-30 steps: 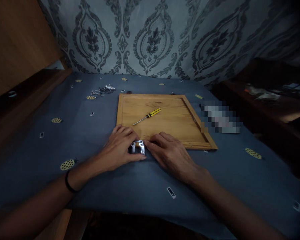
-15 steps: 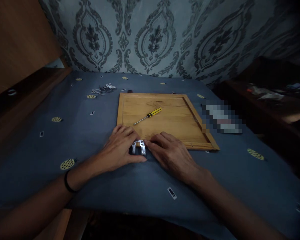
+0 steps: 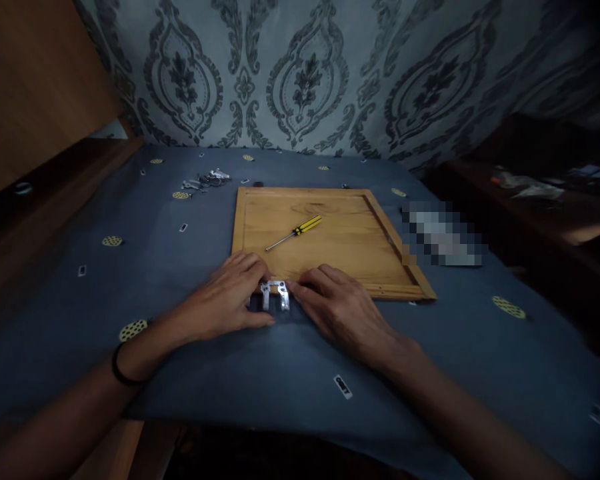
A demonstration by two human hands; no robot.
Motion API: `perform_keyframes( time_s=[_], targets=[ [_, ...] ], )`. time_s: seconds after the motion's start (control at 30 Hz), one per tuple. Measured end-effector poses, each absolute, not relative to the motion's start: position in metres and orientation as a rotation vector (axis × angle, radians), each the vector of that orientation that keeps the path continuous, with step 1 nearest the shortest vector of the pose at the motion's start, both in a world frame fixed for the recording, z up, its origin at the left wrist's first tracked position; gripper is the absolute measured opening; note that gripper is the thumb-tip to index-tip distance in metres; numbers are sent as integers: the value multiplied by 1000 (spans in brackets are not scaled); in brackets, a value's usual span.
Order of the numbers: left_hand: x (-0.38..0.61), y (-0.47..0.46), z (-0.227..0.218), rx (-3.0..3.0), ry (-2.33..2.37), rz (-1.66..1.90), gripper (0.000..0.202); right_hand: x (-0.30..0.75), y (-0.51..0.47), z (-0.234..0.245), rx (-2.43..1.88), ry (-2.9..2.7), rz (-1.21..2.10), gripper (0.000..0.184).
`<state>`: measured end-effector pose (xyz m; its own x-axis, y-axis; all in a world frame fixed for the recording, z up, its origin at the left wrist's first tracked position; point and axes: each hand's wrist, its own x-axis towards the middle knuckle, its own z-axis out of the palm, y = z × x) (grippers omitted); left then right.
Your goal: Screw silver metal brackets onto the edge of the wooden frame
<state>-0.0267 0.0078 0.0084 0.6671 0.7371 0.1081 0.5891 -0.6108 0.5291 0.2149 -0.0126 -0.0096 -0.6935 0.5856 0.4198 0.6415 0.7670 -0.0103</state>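
Observation:
A shiny silver metal hinge (image 3: pixel 275 287) with prongs pointing toward me sits at the near edge of a framed wooden panel (image 3: pixel 325 203). The fingers of my left hand (image 3: pixel 225 290) curl over its left end, with the thumb held apart below; part of the hinge is hidden there. On the other side, my right hand (image 3: pixel 343 307) pinches at the hinge's right end, fingertips close together. Across the panel lies a yellow-and-black screwdriver (image 3: pixel 295 232), its shaft pointing down toward my left hand.
Loose metal hardware (image 3: pixel 207 179) lies in a small heap at the back left of the blue patterned cloth (image 3: pixel 180 380). A blurred-out object (image 3: pixel 443 233) rests right of the panel. Wooden furniture (image 3: pixel 35 87) stands at the left, dark furniture with clutter (image 3: pixel 527 183) at the right.
My left hand has slid a little to the left along the hinge, uncovering more of its prongs. The right hand has stayed nearly in place.

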Motion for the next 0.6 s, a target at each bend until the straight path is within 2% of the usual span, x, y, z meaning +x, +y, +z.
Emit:
perform_keyframes(
  time_s=[0.5, 0.6],
  targets=[
    [-26, 8, 7, 2426, 1038, 451, 44, 214, -13, -9, -911, -2538, -235, 21],
    [-25, 8, 7, 2430, 1039, 445, 50, 214, -12, -9, -908, -2540, -227, 20]
  ],
)
